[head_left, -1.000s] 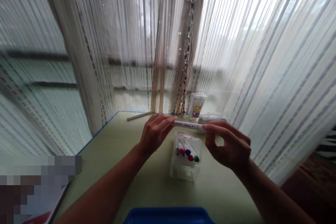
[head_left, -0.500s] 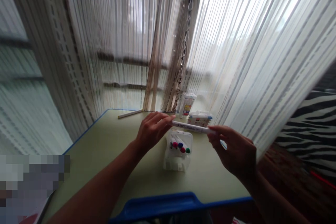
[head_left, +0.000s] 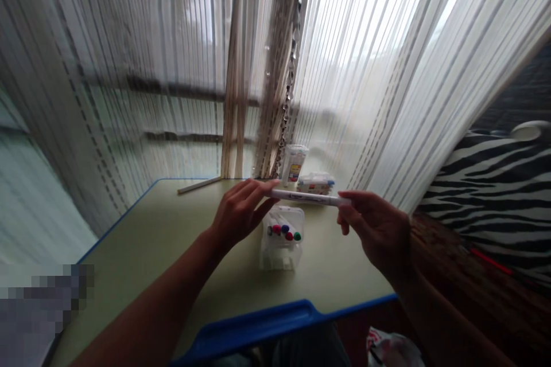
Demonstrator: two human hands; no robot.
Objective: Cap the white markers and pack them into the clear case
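Note:
A white marker pen [head_left: 305,197] is held sideways above the table, one end in each hand. My left hand [head_left: 241,206] pinches its left end between thumb and fingers. Its right end sits in the closed fingers of my right hand [head_left: 376,229]. Below the pen, a clear plastic case [head_left: 280,258] stands open on the table, holding several white markers with coloured ends [head_left: 284,229] in red, blue and green.
The pale table [head_left: 172,241] has a blue rim and a blue front tray [head_left: 258,324]. At the back stand a clear box [head_left: 294,163] and a white pack [head_left: 316,182]. A long white stick-like thing [head_left: 198,184] lies back left. Striped curtains [head_left: 344,97] hang behind.
The view has shifted a little to the right, so the table and its things appear further left. Both hands keep hold of the marker pen, which is now nearer level.

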